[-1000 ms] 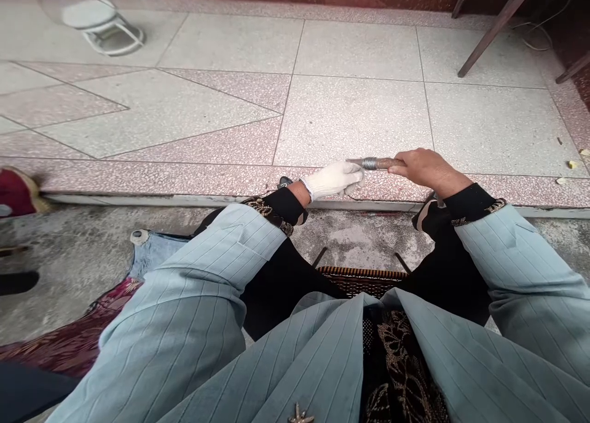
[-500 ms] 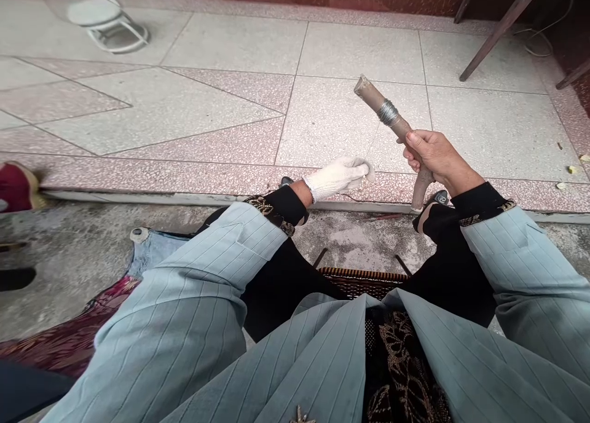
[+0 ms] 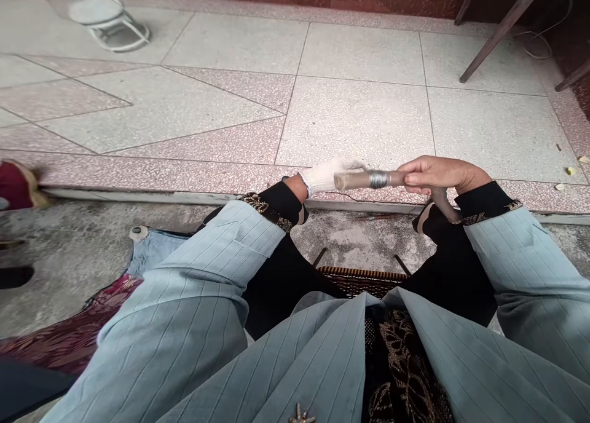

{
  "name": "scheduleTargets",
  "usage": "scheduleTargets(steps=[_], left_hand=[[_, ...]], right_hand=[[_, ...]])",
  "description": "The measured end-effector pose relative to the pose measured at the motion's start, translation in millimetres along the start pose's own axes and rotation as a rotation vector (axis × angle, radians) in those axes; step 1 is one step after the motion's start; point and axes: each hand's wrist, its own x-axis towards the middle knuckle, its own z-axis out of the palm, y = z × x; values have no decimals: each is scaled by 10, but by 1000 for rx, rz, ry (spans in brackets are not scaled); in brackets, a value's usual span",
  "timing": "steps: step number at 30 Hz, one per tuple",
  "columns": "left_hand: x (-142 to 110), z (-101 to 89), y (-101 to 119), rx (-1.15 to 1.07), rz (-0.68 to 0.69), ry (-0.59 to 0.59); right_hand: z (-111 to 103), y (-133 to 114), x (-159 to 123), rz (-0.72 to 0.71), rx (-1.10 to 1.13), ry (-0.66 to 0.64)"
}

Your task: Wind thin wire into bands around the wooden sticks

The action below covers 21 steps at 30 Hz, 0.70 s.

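Observation:
My right hand (image 3: 442, 172) is wrapped round a brown forked wooden stick (image 3: 354, 181), which lies almost level in front of me. Its blunt end points left, and its bent lower end shows under my right wrist. A coil of thin silvery wire (image 3: 378, 179) is wound round the stick, left of my right fingers. My left hand (image 3: 322, 174), in a white knitted glove, is closed just behind the stick's blunt end. The stick covers part of its fingers, and they are blurred. Half a second ago a fine strand ran from the coil to these fingers.
Before my feet a low step edge (image 3: 193, 197) borders the tiled floor (image 3: 359, 115). A small white stool (image 3: 117, 29) stands far left, and wooden legs (image 3: 502, 32) upper right. Beside me on the left lies patterned red cloth (image 3: 69, 343). Another person's red shoe (image 3: 16, 186) shows at the left edge.
My right hand has swung the stick down from a steep slant to nearly level, its blunt end now in front of the gloved hand. My left hand has barely moved.

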Motion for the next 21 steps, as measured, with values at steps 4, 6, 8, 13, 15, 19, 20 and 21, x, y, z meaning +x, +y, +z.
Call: scheduleTargets(steps=[4,6,8,13,15,19,20,21], left_hand=[[8,-30,-84,332,40,-44],[5,6,-127,568,55,-52],[6,66,-147,691,67,-52],[26,175,-109,564,25,-33],[35,181,-94,446,52,-31],[26,179,-74,316,70,-11],[16,183,-69,289,64,-18],[5,191,-64,268,59,-30]], right_hand=[[-13,87,76,72,-214,-93],[-1,143,147,124,-359,-55],[19,189,222,221,-527,47],[67,236,356,307,-762,379],[71,236,370,261,-753,466],[29,226,346,238,-672,577],[9,224,333,237,-641,613],[-13,223,318,234,-600,652]])
